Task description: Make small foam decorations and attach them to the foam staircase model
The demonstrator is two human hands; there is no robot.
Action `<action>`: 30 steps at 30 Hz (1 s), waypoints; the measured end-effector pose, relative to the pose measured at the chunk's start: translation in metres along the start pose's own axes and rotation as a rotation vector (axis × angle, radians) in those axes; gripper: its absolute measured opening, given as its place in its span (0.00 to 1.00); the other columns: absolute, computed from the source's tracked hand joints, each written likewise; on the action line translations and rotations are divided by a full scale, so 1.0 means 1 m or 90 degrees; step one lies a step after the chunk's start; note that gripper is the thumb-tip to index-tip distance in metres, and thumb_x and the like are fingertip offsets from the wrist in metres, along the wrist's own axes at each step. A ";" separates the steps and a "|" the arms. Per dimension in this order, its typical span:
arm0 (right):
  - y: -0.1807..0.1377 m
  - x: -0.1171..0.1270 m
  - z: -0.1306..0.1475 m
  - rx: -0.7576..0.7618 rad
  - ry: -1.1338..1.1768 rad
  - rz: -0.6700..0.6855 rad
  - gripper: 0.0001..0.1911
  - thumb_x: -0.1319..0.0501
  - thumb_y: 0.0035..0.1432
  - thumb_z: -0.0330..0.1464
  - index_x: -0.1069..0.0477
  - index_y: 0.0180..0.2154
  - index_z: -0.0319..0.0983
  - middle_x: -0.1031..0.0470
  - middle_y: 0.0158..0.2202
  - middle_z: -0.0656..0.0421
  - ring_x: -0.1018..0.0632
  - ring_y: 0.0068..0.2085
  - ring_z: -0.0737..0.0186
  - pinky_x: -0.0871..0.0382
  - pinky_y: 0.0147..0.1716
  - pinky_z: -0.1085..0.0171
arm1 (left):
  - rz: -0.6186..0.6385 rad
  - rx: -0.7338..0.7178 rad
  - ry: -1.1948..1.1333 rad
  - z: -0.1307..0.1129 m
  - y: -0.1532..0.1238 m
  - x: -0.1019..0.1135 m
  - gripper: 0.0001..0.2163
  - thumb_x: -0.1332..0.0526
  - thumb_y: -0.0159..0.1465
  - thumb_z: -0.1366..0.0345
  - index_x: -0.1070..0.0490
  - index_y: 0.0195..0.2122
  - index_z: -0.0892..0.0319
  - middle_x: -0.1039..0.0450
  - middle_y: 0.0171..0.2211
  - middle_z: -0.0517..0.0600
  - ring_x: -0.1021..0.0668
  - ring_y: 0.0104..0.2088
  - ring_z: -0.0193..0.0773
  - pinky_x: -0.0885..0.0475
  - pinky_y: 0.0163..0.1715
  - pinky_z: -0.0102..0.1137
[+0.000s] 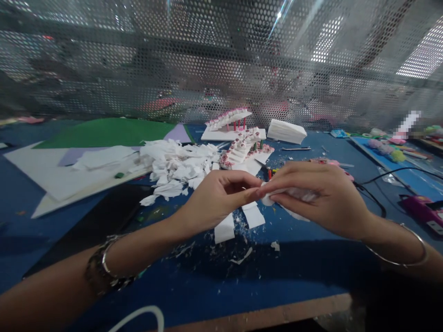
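Table (pixel 194 288), blue, fills the lower part of my remote view; I take the front stair model (pixel 242 145) as reference. A perforated panel (pixel 207 64) stands behind the model and bounds the far side. The brown edge strip (pixel 270 315) crosses well in front of it. To the model's left I record a green sheet (pixel 110 133), farther back, and a heap of torn white paper (pixel 176 161) just beside it, which narrows that flank. I find the widest room for moving in front of the model, towards the edge strip, with paper scraps (pixel 275 246) over part of it.

Both hands are raised in front of the model. I find the right hand (pixel 318 198) narrow, thumb and fingers holding a white piece (pixel 267 200). The left hand (pixel 218 198) is curled, thumb and index tips meeting at the piece's left end; I cannot tell whether they grip it.

The white piece sits in front of the model, slightly to its right. I read its long axis as roughly left to right, one end towards the left fingertips, the other under the right palm; fingers hide its full shape.
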State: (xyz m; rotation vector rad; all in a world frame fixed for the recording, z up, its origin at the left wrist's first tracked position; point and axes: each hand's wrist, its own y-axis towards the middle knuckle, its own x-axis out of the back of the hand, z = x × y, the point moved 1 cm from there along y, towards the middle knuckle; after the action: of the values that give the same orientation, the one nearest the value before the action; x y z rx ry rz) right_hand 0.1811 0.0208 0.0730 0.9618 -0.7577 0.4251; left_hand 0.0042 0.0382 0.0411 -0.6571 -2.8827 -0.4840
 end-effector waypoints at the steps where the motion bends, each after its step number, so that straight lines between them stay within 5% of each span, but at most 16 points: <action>1: -0.001 0.000 0.000 0.027 -0.028 -0.007 0.06 0.42 0.56 0.25 0.27 0.36 0.37 0.25 0.32 0.59 0.26 0.33 0.71 0.32 0.33 0.70 | 0.003 -0.001 0.003 0.000 0.000 0.000 0.04 0.37 0.54 0.66 0.26 0.26 0.61 0.26 0.23 0.46 0.26 0.24 0.29 0.31 0.24 0.20; 11: -0.006 0.002 -0.006 0.208 -0.200 0.010 0.04 0.44 0.59 0.28 0.33 0.37 0.36 0.29 0.33 0.58 0.30 0.35 0.67 0.34 0.36 0.65 | 0.004 -0.017 0.023 -0.002 -0.002 -0.002 0.04 0.37 0.53 0.65 0.26 0.26 0.60 0.26 0.23 0.47 0.26 0.23 0.31 0.31 0.22 0.22; 15: -0.004 0.002 -0.007 0.170 -0.153 0.015 0.03 0.44 0.59 0.29 0.33 0.36 0.36 0.30 0.33 0.59 0.30 0.35 0.69 0.35 0.36 0.68 | -0.011 -0.033 0.040 -0.002 -0.004 -0.003 0.04 0.37 0.54 0.66 0.26 0.27 0.60 0.25 0.24 0.47 0.25 0.24 0.32 0.30 0.24 0.23; 21: -0.002 0.001 -0.007 0.041 -0.058 0.005 0.02 0.41 0.56 0.29 0.33 0.31 0.37 0.29 0.30 0.62 0.29 0.31 0.72 0.36 0.33 0.70 | -0.050 -0.183 0.152 -0.003 -0.007 -0.004 0.03 0.39 0.57 0.68 0.25 0.29 0.57 0.24 0.28 0.46 0.24 0.30 0.32 0.30 0.31 0.24; 30: -0.003 -0.001 -0.001 0.021 -0.052 -0.063 0.04 0.39 0.54 0.30 0.33 0.28 0.38 0.29 0.25 0.64 0.29 0.27 0.74 0.36 0.28 0.71 | -0.038 -0.249 0.201 -0.008 -0.011 -0.003 0.05 0.37 0.57 0.69 0.25 0.34 0.53 0.24 0.32 0.47 0.24 0.32 0.34 0.31 0.33 0.26</action>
State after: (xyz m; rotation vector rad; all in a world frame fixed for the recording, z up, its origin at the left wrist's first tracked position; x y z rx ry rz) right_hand 0.1829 0.0196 0.0703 1.0474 -0.7760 0.3138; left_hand 0.0027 0.0250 0.0448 -0.4892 -2.5325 -1.0712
